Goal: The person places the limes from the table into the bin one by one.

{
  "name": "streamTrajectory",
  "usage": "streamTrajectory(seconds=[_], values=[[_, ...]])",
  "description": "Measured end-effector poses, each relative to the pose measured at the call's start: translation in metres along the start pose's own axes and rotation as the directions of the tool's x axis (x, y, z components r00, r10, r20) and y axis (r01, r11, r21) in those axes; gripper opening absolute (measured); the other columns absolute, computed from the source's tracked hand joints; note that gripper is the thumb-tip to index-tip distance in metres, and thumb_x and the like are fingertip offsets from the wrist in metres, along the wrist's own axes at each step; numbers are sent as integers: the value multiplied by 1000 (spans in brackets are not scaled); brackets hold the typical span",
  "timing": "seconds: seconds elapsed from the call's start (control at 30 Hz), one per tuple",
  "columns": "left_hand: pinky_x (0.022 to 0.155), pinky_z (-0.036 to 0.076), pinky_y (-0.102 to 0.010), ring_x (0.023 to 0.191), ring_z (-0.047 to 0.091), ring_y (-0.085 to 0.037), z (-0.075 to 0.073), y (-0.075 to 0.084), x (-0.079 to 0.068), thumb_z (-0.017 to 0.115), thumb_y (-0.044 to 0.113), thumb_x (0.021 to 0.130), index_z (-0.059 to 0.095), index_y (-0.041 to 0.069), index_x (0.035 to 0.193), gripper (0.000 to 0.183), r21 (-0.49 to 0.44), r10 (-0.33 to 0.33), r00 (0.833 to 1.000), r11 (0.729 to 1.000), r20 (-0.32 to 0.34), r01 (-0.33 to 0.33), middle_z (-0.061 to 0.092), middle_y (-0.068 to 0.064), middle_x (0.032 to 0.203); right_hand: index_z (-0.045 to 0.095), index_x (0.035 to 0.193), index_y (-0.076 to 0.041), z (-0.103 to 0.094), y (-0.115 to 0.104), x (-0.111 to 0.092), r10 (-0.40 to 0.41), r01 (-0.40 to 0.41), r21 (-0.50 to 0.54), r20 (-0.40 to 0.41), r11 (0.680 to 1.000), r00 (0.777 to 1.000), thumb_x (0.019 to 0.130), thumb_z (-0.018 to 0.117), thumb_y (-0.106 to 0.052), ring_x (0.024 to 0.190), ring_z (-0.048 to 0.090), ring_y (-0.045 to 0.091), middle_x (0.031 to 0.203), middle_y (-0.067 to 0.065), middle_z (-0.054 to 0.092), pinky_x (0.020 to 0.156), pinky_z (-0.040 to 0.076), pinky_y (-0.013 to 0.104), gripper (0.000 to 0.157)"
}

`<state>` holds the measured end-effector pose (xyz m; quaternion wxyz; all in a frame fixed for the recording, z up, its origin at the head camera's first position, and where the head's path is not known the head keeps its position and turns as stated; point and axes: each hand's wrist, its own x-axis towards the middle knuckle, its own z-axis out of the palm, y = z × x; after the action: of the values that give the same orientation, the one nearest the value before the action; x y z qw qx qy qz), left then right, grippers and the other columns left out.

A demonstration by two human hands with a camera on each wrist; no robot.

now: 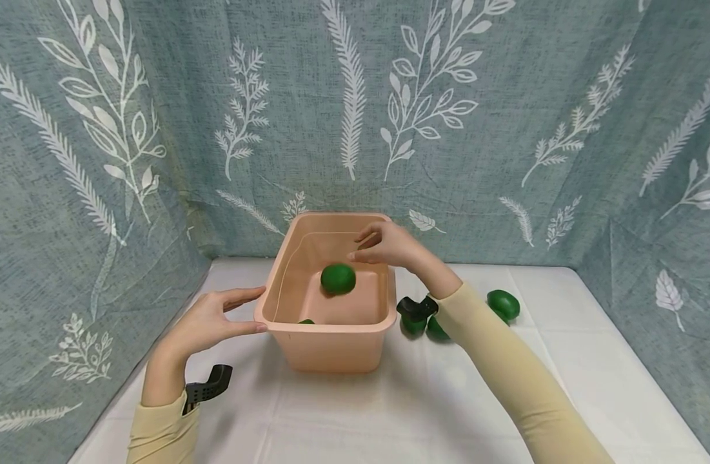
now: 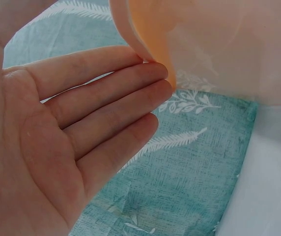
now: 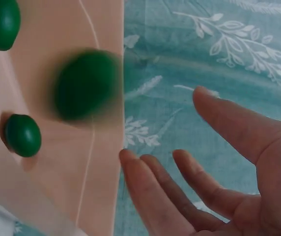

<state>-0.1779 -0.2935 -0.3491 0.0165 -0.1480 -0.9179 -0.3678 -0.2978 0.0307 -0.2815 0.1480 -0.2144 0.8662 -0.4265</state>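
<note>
A peach-coloured plastic bin (image 1: 331,348) stands on the white table. My left hand (image 1: 212,319) touches its left front rim with nearly straight fingers, and the thumb reaches the front corner. Above the bin's right side is my right hand (image 1: 384,243), fingers parted and holding nothing. A smooth green oval fruit (image 1: 338,278), lime-like, appears just below and left of it. In the right wrist view one green fruit (image 3: 84,84) is blurred by motion, apart from the fingertips. Two more fruits, one upper (image 3: 2,24) and one lower (image 3: 22,135), show sharply inside the bin.
Right of the bin, several green fruits lie on the table (image 1: 482,399), among them one fruit (image 1: 503,305) farther right; the right forearm partly covers the group. A blue-green curtain (image 1: 308,129) with white leaf prints hangs behind the bin and at both sides.
</note>
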Motion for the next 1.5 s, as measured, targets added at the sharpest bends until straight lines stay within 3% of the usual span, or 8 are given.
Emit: streamTrajectory(seconds=[0.57,0.93,1.13,1.5], values=[[102,41,-56,129,47,-36,-2,3,0,74,43,80,55,14,135,65,10,9,1000,1000,15,-9,56,-8,135,56,127,-11,-27,35,-29,74,-74,6,-13,997,997,84,72,-36,105,64,25,124,12,61,86,56,33,52],[102,42,-56,128,48,-36,-1,2,0,74,43,80,55,15,135,65,18,11,1000,1000,7,-11,56,-8,135,54,129,-12,-39,81,-55,94,-93,10,-68,996,993,86,70,-38,111,61,30,128,16,57,89,55,37,53],[102,42,-56,129,47,-36,-1,1,1,74,43,80,55,15,135,65,11,13,1000,1000,10,-13,56,-8,135,56,128,-14,-44,109,-66,130,-135,-41,-107,990,986,84,69,-45,114,59,30,127,13,59,93,52,43,56],[101,43,-54,127,49,-34,1,0,1,74,42,80,56,13,134,64,31,34,999,999,0,-34,58,-7,133,57,127,-11,-37,154,-77,171,-183,-72,-145,980,975,83,70,-44,117,55,33,123,14,62,92,50,46,56]])
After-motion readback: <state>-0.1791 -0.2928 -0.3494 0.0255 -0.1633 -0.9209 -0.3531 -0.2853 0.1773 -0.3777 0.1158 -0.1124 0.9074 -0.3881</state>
